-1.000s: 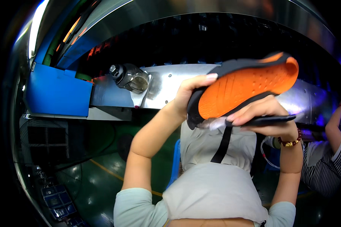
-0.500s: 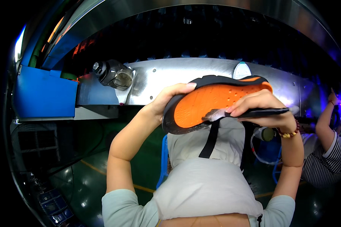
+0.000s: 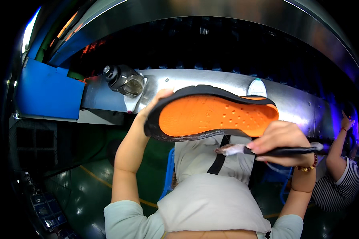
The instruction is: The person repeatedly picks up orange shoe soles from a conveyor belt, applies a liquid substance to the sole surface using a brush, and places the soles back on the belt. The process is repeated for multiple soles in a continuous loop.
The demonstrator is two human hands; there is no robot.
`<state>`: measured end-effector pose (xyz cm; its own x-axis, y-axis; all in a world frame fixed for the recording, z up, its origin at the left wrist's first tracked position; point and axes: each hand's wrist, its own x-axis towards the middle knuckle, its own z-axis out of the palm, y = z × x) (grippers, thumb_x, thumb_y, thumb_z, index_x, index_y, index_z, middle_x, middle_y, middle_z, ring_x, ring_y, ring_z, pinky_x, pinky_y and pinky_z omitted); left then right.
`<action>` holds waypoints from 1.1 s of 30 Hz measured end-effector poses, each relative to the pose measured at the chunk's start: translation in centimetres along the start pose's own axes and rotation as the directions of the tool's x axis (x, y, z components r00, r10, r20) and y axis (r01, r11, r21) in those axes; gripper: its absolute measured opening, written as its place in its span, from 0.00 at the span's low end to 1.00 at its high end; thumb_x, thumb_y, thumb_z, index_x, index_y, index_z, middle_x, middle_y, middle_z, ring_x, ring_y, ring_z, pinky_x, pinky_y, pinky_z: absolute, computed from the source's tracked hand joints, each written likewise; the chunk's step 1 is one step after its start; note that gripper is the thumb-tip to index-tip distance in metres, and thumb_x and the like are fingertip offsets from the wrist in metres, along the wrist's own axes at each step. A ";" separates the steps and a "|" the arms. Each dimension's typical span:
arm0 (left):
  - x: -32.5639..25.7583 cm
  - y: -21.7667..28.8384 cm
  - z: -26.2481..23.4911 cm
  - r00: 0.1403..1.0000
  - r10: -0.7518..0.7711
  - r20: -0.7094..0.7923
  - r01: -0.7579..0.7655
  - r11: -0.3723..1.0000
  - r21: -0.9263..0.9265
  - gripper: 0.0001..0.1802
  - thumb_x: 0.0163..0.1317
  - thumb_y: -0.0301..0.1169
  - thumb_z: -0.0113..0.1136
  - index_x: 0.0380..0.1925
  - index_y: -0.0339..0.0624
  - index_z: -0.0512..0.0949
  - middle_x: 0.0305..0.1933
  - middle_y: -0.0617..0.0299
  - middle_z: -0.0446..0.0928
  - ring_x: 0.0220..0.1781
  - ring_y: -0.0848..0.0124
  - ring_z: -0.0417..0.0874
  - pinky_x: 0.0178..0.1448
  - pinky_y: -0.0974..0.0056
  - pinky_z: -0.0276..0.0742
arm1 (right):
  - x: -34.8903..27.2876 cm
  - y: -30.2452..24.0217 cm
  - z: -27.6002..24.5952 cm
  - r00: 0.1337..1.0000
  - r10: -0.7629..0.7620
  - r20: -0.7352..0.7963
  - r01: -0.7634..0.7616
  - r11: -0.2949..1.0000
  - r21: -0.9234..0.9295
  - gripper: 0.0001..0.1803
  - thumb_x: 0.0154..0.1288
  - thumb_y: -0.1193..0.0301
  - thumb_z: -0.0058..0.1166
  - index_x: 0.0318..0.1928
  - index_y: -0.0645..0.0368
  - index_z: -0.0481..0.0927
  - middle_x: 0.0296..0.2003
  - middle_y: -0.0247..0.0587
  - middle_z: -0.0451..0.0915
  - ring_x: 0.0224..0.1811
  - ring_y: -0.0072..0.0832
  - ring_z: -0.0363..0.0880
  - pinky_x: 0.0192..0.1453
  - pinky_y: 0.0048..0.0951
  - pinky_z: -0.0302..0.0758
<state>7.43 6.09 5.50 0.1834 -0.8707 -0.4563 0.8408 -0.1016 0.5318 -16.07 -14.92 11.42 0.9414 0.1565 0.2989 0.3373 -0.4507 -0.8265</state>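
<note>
My left hand [image 3: 153,102] grips the wide end of a shoe sole [image 3: 215,115], with its fingers mostly hidden behind it. The sole is black around the rim with an orange inner face, dotted with small dimples toward its right end. My right hand [image 3: 285,139] is closed on a brush [image 3: 233,149] with a black handle and a pale wrapped neck. Its brownish bristle tip points left, just below the sole's near edge and apart from it. That near edge shows a wet-looking shine.
Beyond the sole runs a metal ledge [image 3: 203,77] before a dark conveyor. A dark bottle [image 3: 127,83] stands on a white cloth [image 3: 130,104] at left; a pale shoe-shaped piece [image 3: 257,88] lies on the ledge. A blue box [image 3: 48,89] is far left, a person in stripes [image 3: 335,187] at right.
The sole has shifted left and lies more level, showing more of its orange face. The brush has come away from the orange face to below the near edge.
</note>
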 end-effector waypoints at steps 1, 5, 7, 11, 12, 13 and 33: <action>0.2 0.3 0.8 0.982 -0.041 0.187 0.070 0.986 -0.148 0.32 0.56 0.51 0.45 0.53 0.38 0.65 0.52 0.53 0.70 0.52 0.62 0.73 0.54 0.60 0.70 | 0.2 -0.7 -0.2 0.997 -0.033 -0.065 0.033 0.999 0.002 0.09 0.43 0.77 0.62 0.30 0.59 0.80 0.31 0.39 0.81 0.35 0.29 0.79 0.38 0.24 0.73; 6.7 -5.3 -1.7 0.920 0.336 0.203 -0.381 0.887 0.260 0.37 0.57 0.59 0.35 0.56 0.42 0.60 0.55 0.56 0.67 0.54 0.61 0.71 0.55 0.57 0.69 | 1.1 2.6 2.2 0.914 0.082 -0.398 -0.040 0.993 0.112 0.11 0.41 0.81 0.60 0.31 0.63 0.80 0.31 0.45 0.80 0.39 0.32 0.78 0.43 0.26 0.73; 8.6 -6.9 -0.2 0.967 0.161 0.195 -0.146 0.985 -0.090 0.40 0.55 0.64 0.26 0.57 0.44 0.59 0.53 0.55 0.68 0.52 0.60 0.71 0.55 0.56 0.69 | 1.1 6.9 3.5 0.838 0.272 -0.474 -0.086 0.922 0.376 0.09 0.47 0.82 0.56 0.33 0.67 0.78 0.34 0.46 0.79 0.36 0.27 0.78 0.42 0.22 0.74; 9.5 -7.6 0.4 0.946 0.109 0.304 -0.075 0.990 -0.122 0.49 0.48 0.70 0.08 0.60 0.47 0.54 0.53 0.51 0.66 0.51 0.56 0.72 0.54 0.54 0.69 | 2.0 9.6 4.2 0.731 0.482 -0.483 -0.216 0.835 0.506 0.08 0.50 0.82 0.55 0.34 0.67 0.78 0.31 0.43 0.80 0.33 0.23 0.79 0.39 0.20 0.75; 9.4 -7.6 0.9 0.937 0.105 0.334 -0.072 0.991 -0.111 0.50 0.48 0.70 0.08 0.60 0.47 0.54 0.54 0.51 0.65 0.52 0.56 0.72 0.54 0.53 0.69 | 2.3 9.7 3.9 0.730 0.440 -0.523 -0.189 0.865 0.464 0.08 0.50 0.81 0.55 0.34 0.68 0.78 0.31 0.43 0.80 0.31 0.22 0.78 0.37 0.19 0.75; 9.2 -7.6 1.0 0.928 0.099 0.359 -0.068 0.993 -0.098 0.50 0.48 0.70 0.07 0.60 0.47 0.53 0.55 0.51 0.65 0.52 0.56 0.71 0.54 0.53 0.69 | 2.9 9.6 3.6 0.701 0.451 -0.553 -0.176 0.860 0.479 0.08 0.50 0.81 0.55 0.34 0.67 0.78 0.31 0.42 0.80 0.31 0.21 0.78 0.36 0.18 0.75; 7.0 -6.9 5.3 0.930 0.279 0.237 -0.232 0.950 -0.210 0.50 0.48 0.72 0.12 0.59 0.47 0.55 0.58 0.54 0.61 0.58 0.59 0.66 0.58 0.54 0.64 | 5.1 5.2 1.4 0.876 0.111 -0.469 -0.035 0.985 0.167 0.07 0.47 0.79 0.57 0.31 0.63 0.79 0.31 0.41 0.79 0.34 0.25 0.78 0.37 0.22 0.74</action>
<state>0.20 -1.88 2.39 0.2845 -0.9527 -0.1066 0.8631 0.2061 0.4611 -9.53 -15.21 7.94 0.8597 -0.3248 0.3942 0.3001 -0.3033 -0.9044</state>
